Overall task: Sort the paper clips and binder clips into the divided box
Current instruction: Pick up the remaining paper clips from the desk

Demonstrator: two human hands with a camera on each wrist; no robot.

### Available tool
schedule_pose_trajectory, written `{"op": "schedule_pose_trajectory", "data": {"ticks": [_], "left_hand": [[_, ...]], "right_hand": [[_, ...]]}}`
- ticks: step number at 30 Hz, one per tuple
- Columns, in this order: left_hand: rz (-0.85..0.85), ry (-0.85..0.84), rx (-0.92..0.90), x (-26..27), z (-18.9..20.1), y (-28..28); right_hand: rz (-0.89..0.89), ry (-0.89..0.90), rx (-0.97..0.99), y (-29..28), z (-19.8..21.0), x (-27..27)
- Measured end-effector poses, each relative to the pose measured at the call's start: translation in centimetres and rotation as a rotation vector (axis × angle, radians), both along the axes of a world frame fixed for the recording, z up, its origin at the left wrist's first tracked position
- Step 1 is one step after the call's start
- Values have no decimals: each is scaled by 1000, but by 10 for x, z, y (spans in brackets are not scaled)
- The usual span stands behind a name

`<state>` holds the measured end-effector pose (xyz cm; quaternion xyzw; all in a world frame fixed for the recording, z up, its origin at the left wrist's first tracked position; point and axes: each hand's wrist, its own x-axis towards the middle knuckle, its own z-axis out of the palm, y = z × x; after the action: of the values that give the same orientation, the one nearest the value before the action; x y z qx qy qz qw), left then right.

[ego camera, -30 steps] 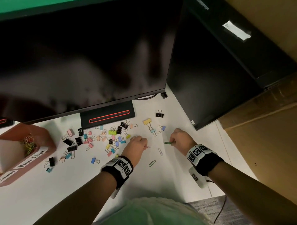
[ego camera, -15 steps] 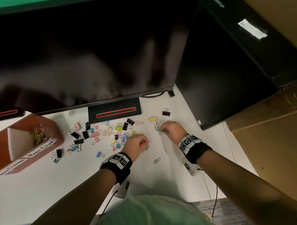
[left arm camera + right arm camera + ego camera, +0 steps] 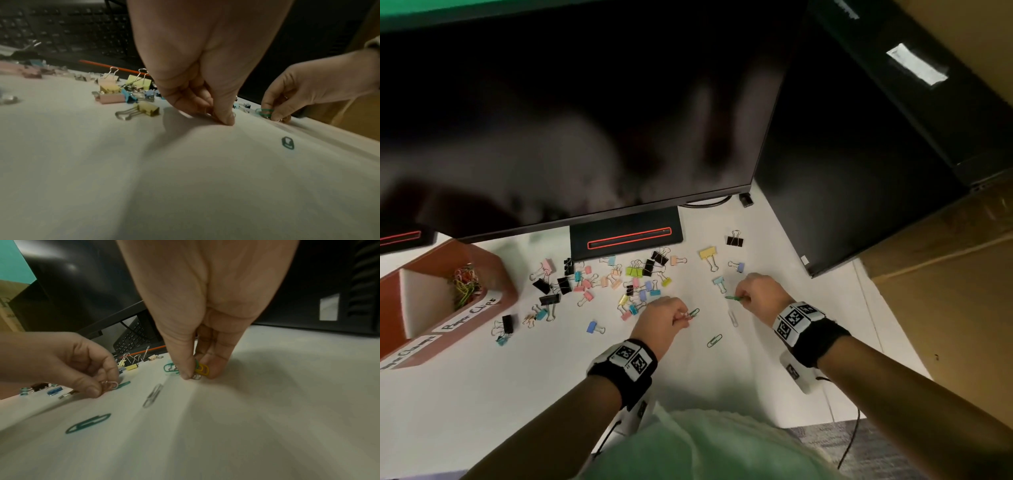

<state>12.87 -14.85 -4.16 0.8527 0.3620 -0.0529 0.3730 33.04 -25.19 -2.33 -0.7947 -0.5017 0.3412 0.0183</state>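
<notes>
Your right hand (image 3: 197, 321) pinches bunch of paper clips (image 3: 200, 369), green and yellow, fingertips down on white desk (image 3: 482, 394). Your left hand (image 3: 661, 317) pinches pink paper clips (image 3: 109, 385) low over desk. Two loose paper clips (image 3: 714, 340) lie between your hands. Binder clips (image 3: 599, 281) scattered near monitor stand (image 3: 626, 236). Divided box (image 3: 493, 274) far left, paper clips inside.

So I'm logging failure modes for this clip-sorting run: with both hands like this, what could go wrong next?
1. The right hand pinches several paper clips at once by the fingertips; one could slip out on the carry to the box, far to the left.
2. The left hand pinches clips right beside the binder clips; reaching again could scatter them.
</notes>
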Motion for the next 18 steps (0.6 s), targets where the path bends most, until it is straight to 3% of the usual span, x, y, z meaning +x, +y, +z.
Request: {"op": "schedule_pose_trajectory", "data": {"ticks": [10,18], "left_hand": [[-39,-10,76,2,-6,0],[48,-79,-35,-1,3,3]], "right_hand": [[-104,132,83,-20,-1,-30],[-190,125,87,-22,-15,-40]]}}
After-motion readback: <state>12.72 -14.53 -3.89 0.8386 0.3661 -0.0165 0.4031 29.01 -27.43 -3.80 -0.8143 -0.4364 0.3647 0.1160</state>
